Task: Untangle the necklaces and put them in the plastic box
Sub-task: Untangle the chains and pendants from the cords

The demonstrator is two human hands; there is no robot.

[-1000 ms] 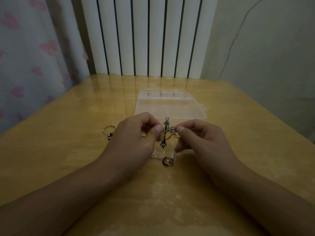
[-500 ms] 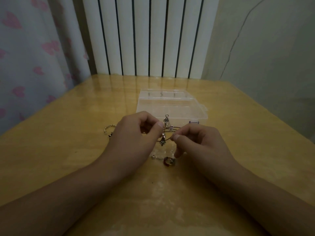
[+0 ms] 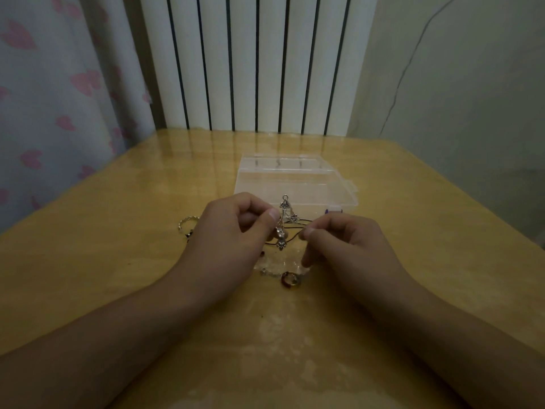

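A silver cross pendant (image 3: 283, 221) is held upright above the table, with a thin dark cord (image 3: 298, 229) running off it. My left hand (image 3: 236, 231) pinches the pendant between thumb and fingers. My right hand (image 3: 345, 246) pinches the dark cord just right of the pendant. Behind both hands lies the clear plastic box (image 3: 295, 181), its lid open and lying flat. More tangled chain (image 3: 269, 271) and a brownish ring (image 3: 290, 280) lie on the table below the hands. Part of the tangle is hidden by my left hand.
A silver twisted ring (image 3: 187, 222) lies left of my left hand on the wooden table (image 3: 118, 261). A small purple piece (image 3: 333, 211) sits by the box's near right corner. A wall with dark vertical stripes stands behind the table, a curtain to the left.
My right hand has slid slightly right and down along the cord, away from the pendant. The pendant has tilted a little in my left hand's pinch.
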